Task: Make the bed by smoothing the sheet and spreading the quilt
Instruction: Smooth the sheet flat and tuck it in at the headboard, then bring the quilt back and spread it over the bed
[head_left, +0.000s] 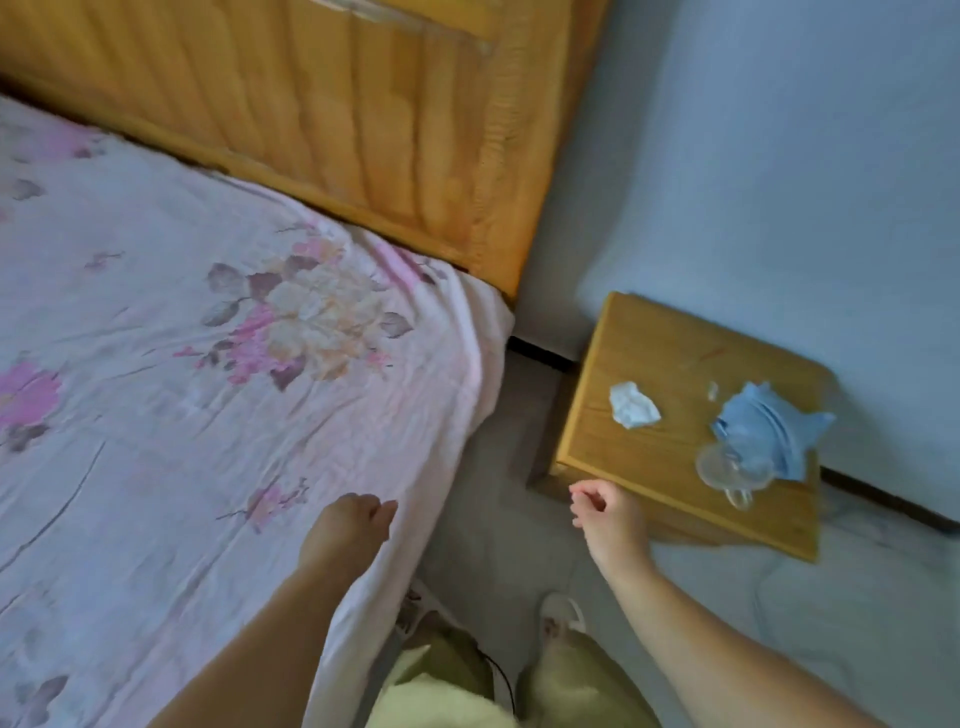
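Left hand (349, 530) on sheet (156, 312), fingers relaxed

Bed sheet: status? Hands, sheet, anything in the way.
Left hand open, over the sheet near its edge. Right hand loosely curled, empty, off the bed by the nightstand. Sheet wrinkled, no quilt in view. Nothing in the way.

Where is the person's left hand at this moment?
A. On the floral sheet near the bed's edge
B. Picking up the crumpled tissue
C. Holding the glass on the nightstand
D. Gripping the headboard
A: the left hand lies on the floral sheet close to the bed's side edge, fingers fairly straight, gripping nothing.
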